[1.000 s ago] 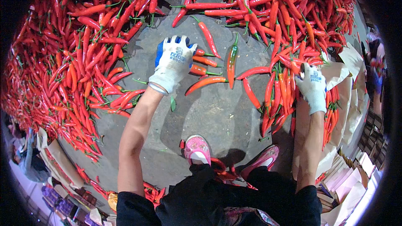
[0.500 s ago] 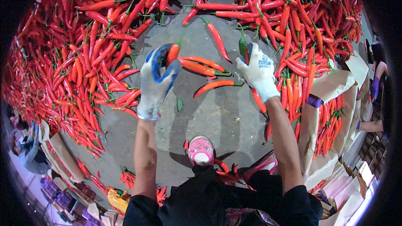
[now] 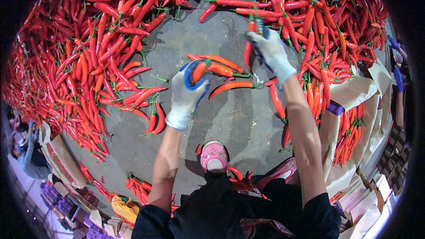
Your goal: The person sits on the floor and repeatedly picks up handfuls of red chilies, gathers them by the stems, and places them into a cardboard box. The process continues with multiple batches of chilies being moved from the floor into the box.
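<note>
My left hand [image 3: 186, 89], in a white glove with blue palm, is closed around an orange-red chili pepper [image 3: 201, 68], smeared by motion. Farther right, my right hand [image 3: 273, 52], gloved alike, has its fingers closed on a red chili pepper [image 3: 248, 48] pointing downward. A blurred green piece [image 3: 259, 23] sticks up by the same fingertips; I cannot make out whether it is a whole pepper. Between the hands, several orange peppers lie on the grey floor [image 3: 230, 119], among them a curved one [image 3: 230, 87]. Two red peppers [image 3: 156, 119] rest left of my left wrist.
A large heap of red chili peppers [image 3: 66, 71] curves around the left, far and right sides. Brown paper [image 3: 330, 137] surrounds peppers at right. My pink shoe [image 3: 214, 156] stands near. A yellow bundle [image 3: 124, 209] lies lower left. Other people's arms [image 3: 398, 75] show at the right edge.
My right hand has moved farther away and now has the red pepper that lay on the floor between the hands. My left hand has come nearer and rightward, still holding its pepper.
</note>
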`<action>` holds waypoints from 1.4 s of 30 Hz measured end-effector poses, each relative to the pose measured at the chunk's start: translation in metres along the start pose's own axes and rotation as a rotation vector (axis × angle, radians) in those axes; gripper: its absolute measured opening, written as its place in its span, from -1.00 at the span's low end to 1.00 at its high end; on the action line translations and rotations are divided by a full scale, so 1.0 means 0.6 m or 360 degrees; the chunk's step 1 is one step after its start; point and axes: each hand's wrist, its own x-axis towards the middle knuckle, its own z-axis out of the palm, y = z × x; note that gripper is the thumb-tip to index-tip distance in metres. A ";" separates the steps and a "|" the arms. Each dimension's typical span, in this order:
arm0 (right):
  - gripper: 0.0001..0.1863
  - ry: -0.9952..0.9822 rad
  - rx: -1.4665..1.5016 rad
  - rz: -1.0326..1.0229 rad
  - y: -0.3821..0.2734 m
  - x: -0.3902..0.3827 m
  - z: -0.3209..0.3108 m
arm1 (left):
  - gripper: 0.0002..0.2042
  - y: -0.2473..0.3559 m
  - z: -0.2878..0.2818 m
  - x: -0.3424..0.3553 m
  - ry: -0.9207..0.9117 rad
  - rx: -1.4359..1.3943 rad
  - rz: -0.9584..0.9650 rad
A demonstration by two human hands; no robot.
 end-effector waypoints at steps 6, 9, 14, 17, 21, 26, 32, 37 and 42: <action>-0.72 -0.0245 0.1077 0.0006 0.069 -0.110 -0.046 | -0.45 0.006 0.016 0.014 -0.0453 0.1017 0.0262; -0.75 -0.0203 0.1187 0.0165 0.094 -0.148 -0.055 | -0.51 0.021 0.004 0.032 -0.0578 0.1268 0.0274; -0.57 -0.0287 0.1630 0.0334 0.107 -0.230 -0.029 | -0.59 0.036 -0.032 0.010 -0.0473 0.0746 0.0080; -0.56 -0.0258 0.1048 0.0278 0.127 -0.256 -0.020 | -0.64 0.040 -0.005 -0.014 -0.0434 0.0094 -0.0150; -0.68 0.0291 0.1844 0.0245 0.124 -0.281 -0.040 | -0.56 0.085 0.107 -0.046 -0.0474 -0.0157 -0.0135; -0.59 0.0778 0.1804 0.0203 0.138 -0.291 -0.105 | -0.63 0.151 0.229 -0.050 -0.0682 -0.0250 -0.0218; -0.76 0.0368 0.1664 0.0514 0.174 -0.289 -0.080 | -0.50 0.140 0.162 -0.054 -0.0547 0.0619 -0.0009; -0.76 0.0267 0.1795 0.0619 0.214 -0.263 -0.057 | -0.53 0.087 0.096 -0.033 -0.0742 0.1114 0.0119; -0.83 0.0321 0.1110 0.0544 0.220 -0.246 -0.055 | -0.56 0.063 0.069 -0.011 -0.0290 0.0867 0.0278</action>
